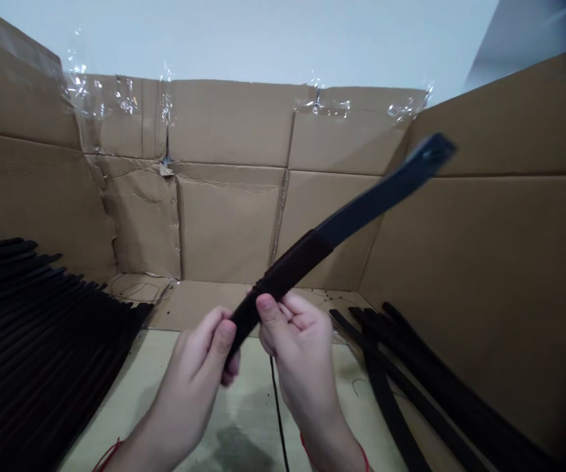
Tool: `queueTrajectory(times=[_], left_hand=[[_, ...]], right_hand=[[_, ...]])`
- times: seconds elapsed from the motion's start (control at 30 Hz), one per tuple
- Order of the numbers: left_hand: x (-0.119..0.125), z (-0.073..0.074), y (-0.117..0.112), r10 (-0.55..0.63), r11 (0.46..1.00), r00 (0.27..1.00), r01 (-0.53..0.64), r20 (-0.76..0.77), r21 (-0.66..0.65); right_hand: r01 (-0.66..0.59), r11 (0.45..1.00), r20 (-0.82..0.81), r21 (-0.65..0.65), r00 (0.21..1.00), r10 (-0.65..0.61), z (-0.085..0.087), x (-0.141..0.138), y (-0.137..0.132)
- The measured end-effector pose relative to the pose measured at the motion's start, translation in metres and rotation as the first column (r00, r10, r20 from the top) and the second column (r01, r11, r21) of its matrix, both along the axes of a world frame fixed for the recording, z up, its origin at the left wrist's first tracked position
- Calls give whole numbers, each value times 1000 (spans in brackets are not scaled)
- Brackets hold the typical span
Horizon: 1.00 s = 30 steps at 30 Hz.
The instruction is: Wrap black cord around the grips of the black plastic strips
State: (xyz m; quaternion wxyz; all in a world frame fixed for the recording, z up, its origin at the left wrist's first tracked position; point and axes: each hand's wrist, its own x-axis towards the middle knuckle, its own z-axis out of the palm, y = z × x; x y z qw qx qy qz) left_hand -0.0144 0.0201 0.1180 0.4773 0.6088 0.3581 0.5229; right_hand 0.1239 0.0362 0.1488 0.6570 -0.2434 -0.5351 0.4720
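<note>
My left hand (199, 367) and my right hand (297, 347) both pinch the near end of a long black strap (342, 223). The strap slants up and to the right, and its far tip is blurred near the right cardboard wall. Its lower half looks thicker and ribbed, its upper half flat and smooth. The left thumb and forefinger close on the strap's end; the right thumb presses on it just above. A thin black cord (278, 406) hangs down between my wrists.
Cardboard walls (228, 216) taped at the top enclose a pale table (244, 426). A dense stack of black straps (42, 341) lies on the left. Several loose black straps (411, 387) lie along the right wall.
</note>
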Motion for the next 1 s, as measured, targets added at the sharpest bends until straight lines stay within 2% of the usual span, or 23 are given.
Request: queueTrajectory(times=[0.03, 0.07, 0.13, 0.17, 0.2, 0.23, 0.3, 0.33, 0.37, 0.4, 0.43, 0.47, 0.5, 0.53, 0.57, 0.6, 0.63, 0.67, 0.73, 0.8, 0.87, 0.93, 1.0], left_hand=[[-1, 1, 0, 58, 998, 998, -57, -12, 40], [-2, 2, 1, 30, 1000, 999, -30, -11, 6], [-3, 4, 1, -207, 958, 977, 212, 43, -196], [-2, 3, 1, -309, 912, 948, 319, 79, -259], [-1, 2, 2, -336, 902, 938, 346, 82, -259], [0, 1, 2, -286, 936, 957, 289, 44, -202], [3, -3, 3, -63, 998, 996, 63, -65, -5], [3, -5, 3, 6, 999, 996, -1, -87, 53], [3, -6, 4, -29, 999, 996, 32, -88, 42], [2, -7, 5, -173, 985, 983, 172, -63, -24], [1, -7, 6, -360, 928, 933, 357, -5, -109], [-1, -7, 7, -502, 847, 863, 505, 61, -166], [-2, -6, 7, -560, 802, 824, 566, 90, -188], [-2, -5, 8, -522, 833, 851, 524, 63, -176], [-3, -4, 8, -387, 916, 922, 384, 1, -119], [-2, -3, 7, -208, 978, 977, 206, -57, -34], [-2, -2, 7, -84, 996, 993, 87, -84, 34], [-2, -2, 6, -67, 996, 994, 71, -87, 50], [-3, -1, 4, -243, 969, 970, 241, -25, -48], [-6, 0, 3, -326, 940, 945, 326, 15, -101], [-7, 1, 3, -160, 987, 987, 159, -24, -15], [-8, 2, 5, -90, 995, 996, 90, -2, 38], [-9, 1, 7, -305, 948, 947, 312, 98, -65]], right_hand=[[-80, 997, 2, -13, 997, 80, 0, 0, 0], [-188, 982, 10, -29, 982, 189, 0, 0, 1], [-337, 941, 21, -42, 941, 338, 0, 0, 3], [-332, 943, 20, -37, 943, 333, 0, 0, 4], [-272, 962, 9, -26, 962, 272, 0, -1, 5], [-185, 982, -10, -18, 983, 185, -1, -2, 6], [-85, 996, -41, -32, 996, 84, -2, -3, 7], [-113, 992, -41, -51, 993, 111, -2, -3, 7], [-179, 981, -30, -71, 984, 177, -2, -2, 6], [-245, 966, -10, -79, 969, 245, -2, -1, 6], [-278, 958, 16, -74, 960, 280, -1, 1, 5], [-257, 965, 38, -55, 965, 259, 1, 1, 3], [-185, 982, 49, -31, 981, 186, 2, 2, 2], [-90, 996, 50, -7, 995, 90, 2, 2, 1], [-17, 1000, 45, 8, 999, 16, 3, 1, 1], [-5, 1000, 44, 5, 999, 5, 3, 0, 0], [-55, 998, 52, -16, 997, 56, 3, -1, 1], [-144, 989, 65, -44, 987, 146, 2, -1, 1], [-279, 956, 80, -89, 955, 286, 1, -2, 2], [-215, 973, 65, -86, 973, 221, 0, -4, 3], [-119, 991, 28, -66, 992, 121, -2, -7, 4], [-195, 976, 2, -95, 981, 196, -3, -9, 4], [-314, 941, -9, -125, 949, 315, -3, -10, 3]])
